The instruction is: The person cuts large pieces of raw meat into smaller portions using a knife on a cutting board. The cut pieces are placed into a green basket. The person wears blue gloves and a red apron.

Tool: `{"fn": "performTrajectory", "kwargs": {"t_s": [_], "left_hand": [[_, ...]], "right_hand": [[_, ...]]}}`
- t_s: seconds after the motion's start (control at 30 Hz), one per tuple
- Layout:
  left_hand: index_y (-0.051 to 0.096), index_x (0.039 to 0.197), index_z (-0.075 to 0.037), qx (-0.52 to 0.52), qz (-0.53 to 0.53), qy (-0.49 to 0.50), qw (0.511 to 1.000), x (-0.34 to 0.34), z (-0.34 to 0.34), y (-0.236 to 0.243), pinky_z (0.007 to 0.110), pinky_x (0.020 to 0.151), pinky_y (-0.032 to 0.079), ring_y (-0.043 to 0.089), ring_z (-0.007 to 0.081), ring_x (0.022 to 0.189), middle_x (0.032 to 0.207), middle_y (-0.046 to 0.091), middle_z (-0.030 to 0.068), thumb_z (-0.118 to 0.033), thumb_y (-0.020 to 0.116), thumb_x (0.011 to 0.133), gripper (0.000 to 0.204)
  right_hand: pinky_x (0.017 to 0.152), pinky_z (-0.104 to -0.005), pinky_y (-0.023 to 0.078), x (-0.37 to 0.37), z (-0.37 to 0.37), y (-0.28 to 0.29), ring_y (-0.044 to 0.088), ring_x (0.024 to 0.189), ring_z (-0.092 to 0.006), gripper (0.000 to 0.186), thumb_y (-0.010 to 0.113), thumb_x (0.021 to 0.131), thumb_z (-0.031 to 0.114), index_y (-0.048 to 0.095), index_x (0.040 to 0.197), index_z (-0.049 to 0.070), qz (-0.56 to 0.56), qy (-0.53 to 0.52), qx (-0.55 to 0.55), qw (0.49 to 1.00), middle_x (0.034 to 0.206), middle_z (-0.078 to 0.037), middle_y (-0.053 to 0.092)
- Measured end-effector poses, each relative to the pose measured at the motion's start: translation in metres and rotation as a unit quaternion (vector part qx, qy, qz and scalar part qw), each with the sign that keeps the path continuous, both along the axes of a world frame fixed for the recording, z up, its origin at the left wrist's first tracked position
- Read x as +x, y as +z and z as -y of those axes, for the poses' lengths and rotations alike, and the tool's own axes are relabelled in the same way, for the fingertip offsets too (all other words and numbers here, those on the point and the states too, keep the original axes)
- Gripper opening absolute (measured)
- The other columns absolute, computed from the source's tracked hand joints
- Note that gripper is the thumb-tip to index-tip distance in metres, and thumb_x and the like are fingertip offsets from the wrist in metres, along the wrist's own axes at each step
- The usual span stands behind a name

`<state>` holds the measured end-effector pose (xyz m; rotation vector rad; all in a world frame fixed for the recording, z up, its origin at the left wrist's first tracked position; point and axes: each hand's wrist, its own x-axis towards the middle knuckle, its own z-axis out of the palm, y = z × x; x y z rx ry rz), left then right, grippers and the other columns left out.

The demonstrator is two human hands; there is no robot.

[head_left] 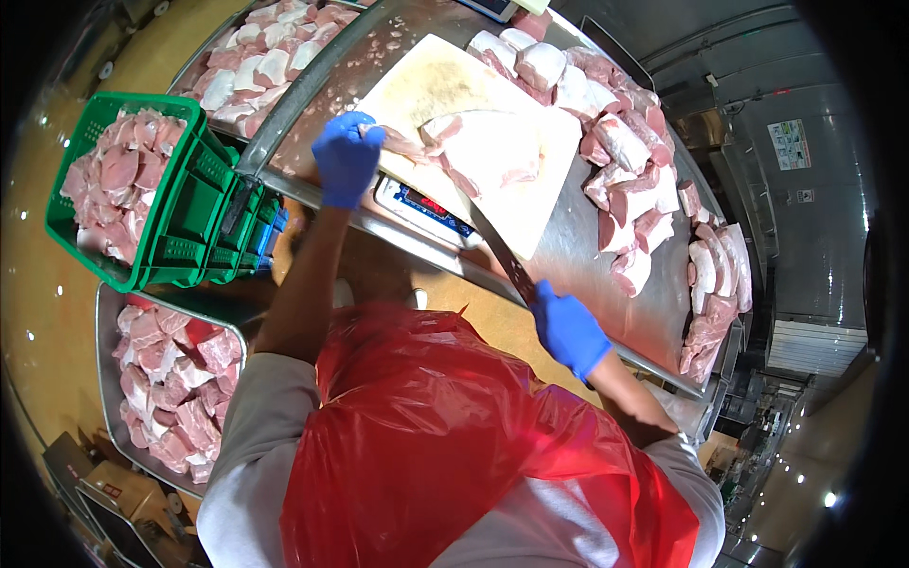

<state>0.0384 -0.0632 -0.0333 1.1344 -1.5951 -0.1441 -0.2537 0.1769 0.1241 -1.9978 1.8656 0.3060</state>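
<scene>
My right hand (pixel 571 331), gloved in blue, is wrapped around the handle of a knife (pixel 499 251). Its blade slants up and left, with the tip by the near edge of a white cutting board (pixel 540 222). A large slab of pork (pixel 497 147) with a pale fat side lies on the board. My left hand (pixel 347 156), also blue-gloved, is closed at the board's left edge. A thin strip of pork (pixel 398 142) runs from its fingers toward the slab. Whether the strip is still joined to the slab, I cannot tell.
The steel table (pixel 568 275) holds many pork chunks (pixel 620 161) to the right. A white package (pixel 426 213) sits below the board. At left are a green crate (pixel 170 227) of meat, a steel tub (pixel 237 398) of chunks, and another meat-filled tray (pixel 256 71).
</scene>
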Motion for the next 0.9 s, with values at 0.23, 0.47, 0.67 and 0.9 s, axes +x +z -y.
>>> {"fn": "performTrajectory", "kwargs": {"t_s": [0.23, 0.47, 0.67, 0.9], "left_hand": [[0.061, 0.117, 0.000, -0.005, 0.089, -0.082, 0.993, -0.060, 0.004, 0.032, 0.038, 0.075, 0.058, 0.069, 0.0329, 0.084, 0.107, 0.066, 0.0183, -0.013, 0.069, 0.082, 0.038], [0.060, 0.113, -0.004, 0.270, -0.119, -0.227, 0.928, -0.055, -0.010, 0.028, 0.041, 0.078, 0.056, 0.071, 0.0324, 0.089, 0.099, 0.070, 0.0196, -0.008, 0.073, 0.078, 0.037], [0.063, 0.103, -0.003, 0.199, -0.211, -0.175, 0.941, -0.065, -0.054, 0.022, 0.036, 0.070, 0.056, 0.071, 0.0282, 0.075, 0.084, 0.071, 0.0186, 0.001, 0.069, 0.078, 0.026], [0.067, 0.079, -0.002, 0.119, -0.154, -0.145, 0.970, -0.057, -0.037, 0.023, 0.037, 0.061, 0.052, 0.067, 0.0294, 0.064, 0.073, 0.066, 0.0172, 0.001, 0.067, 0.080, 0.004]], "right_hand": [[0.050, -0.0352, 0.048, 0.044, 0.078, -0.057, 0.062, 0.058, -0.0169, 0.026, 0.056, 0.104, 0.023, 0.050, 0.109, -0.002, 0.307, -0.196, -0.206, 0.908, 0.070, -0.014, 0.064], [0.049, -0.0281, 0.048, 0.033, 0.202, -0.074, 0.057, 0.056, -0.0142, 0.015, 0.047, 0.106, 0.019, 0.048, 0.107, 0.004, 0.639, -0.282, -0.220, 0.681, 0.074, -0.008, 0.061], [0.055, -0.0426, 0.051, 0.035, 0.201, -0.049, 0.065, 0.061, -0.0306, 0.021, 0.049, 0.105, 0.021, 0.049, 0.111, 0.001, 0.288, -0.209, -0.304, 0.884, 0.076, -0.019, 0.066], [0.070, -0.0542, 0.054, 0.116, 0.181, -0.046, 0.067, 0.077, -0.0486, 0.028, 0.058, 0.090, 0.008, 0.045, 0.110, -0.006, 0.123, -0.087, -0.231, 0.961, 0.081, -0.032, 0.065]]}}
